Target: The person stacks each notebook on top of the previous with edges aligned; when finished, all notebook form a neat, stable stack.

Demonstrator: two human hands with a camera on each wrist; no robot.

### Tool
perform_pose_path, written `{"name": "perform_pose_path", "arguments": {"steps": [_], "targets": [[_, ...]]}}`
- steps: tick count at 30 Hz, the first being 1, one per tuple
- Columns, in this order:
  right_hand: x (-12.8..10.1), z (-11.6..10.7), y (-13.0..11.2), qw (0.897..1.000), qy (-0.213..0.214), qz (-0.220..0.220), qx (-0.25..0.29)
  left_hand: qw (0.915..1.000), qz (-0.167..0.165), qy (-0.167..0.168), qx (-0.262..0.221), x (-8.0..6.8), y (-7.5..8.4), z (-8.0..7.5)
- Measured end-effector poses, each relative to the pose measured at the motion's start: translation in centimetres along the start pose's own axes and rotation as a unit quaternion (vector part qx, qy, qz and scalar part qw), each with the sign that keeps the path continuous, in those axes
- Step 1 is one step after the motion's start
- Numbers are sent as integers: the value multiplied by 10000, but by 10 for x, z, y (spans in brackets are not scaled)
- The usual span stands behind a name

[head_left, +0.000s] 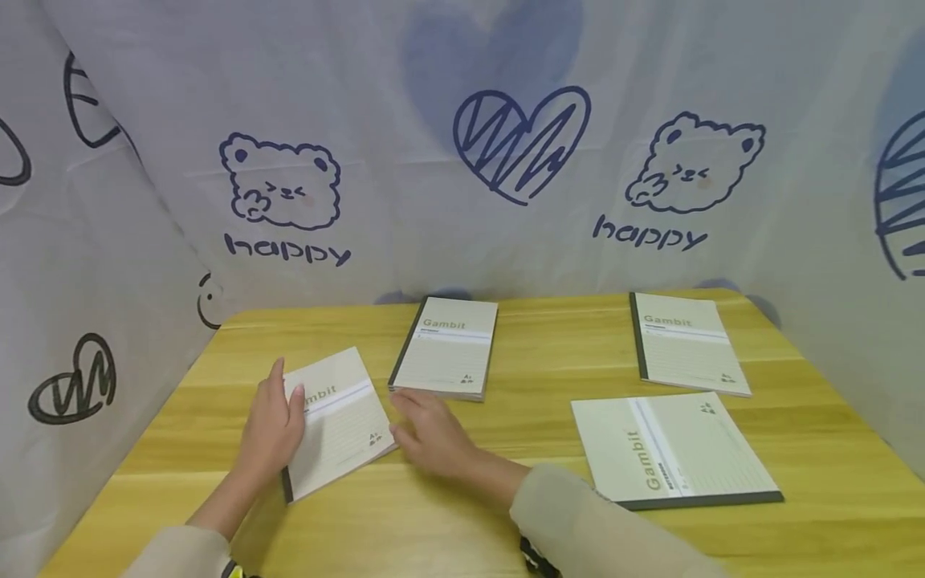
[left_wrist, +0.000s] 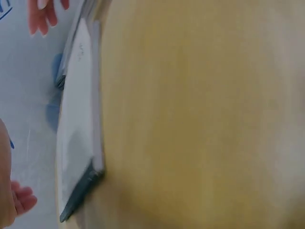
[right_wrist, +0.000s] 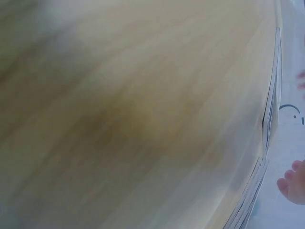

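A pale Gambit notebook [head_left: 340,425] with a black spine lies slanted on the table's left side. My left hand [head_left: 269,425] is at its left edge, fingers fairly straight and thumb over the cover. My right hand [head_left: 437,437] is by its lower right corner, fingers loosely bent, fingertips right at the front edge of a second Gambit notebook [head_left: 448,345]. That one looks thick, with layered edges. In the left wrist view, the slanted notebook [left_wrist: 78,114] shows edge-on beside the left hand [left_wrist: 7,191].
Two more Gambit notebooks lie on the right: one upright to me [head_left: 686,341] at the back, one turned sideways [head_left: 668,449] nearer, close to my right sleeve [head_left: 578,514]. A white printed curtain [head_left: 405,201] hangs behind the wood-patterned table [head_left: 527,369].
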State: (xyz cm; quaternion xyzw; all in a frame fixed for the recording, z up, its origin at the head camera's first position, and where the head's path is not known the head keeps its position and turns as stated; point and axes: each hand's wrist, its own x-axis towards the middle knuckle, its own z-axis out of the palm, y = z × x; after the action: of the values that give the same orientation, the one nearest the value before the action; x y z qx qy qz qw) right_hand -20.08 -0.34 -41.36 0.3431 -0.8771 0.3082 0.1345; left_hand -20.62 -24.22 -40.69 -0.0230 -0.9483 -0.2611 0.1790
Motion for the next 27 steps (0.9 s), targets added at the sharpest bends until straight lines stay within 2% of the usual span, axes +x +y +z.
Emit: {"name": "perform_pose_path", "arguments": {"steps": [4, 10, 20, 27], "targets": [[0, 7, -1, 9995, -194, 217, -117, 9969, -324, -119, 702, -20, -8, 3], [1, 14, -3, 9969, -429, 485, -437, 9883, -703, -716, 1151, -39, -13, 4], [13, 24, -4, 9839, -1276, 927, -838, 9773, -884, -1371, 1354, -48, 1, 0], [21, 34, -12, 9711, -1601, 1361, -1130, 9766, -908, -1334, 1422, -47, 6, 3]]}}
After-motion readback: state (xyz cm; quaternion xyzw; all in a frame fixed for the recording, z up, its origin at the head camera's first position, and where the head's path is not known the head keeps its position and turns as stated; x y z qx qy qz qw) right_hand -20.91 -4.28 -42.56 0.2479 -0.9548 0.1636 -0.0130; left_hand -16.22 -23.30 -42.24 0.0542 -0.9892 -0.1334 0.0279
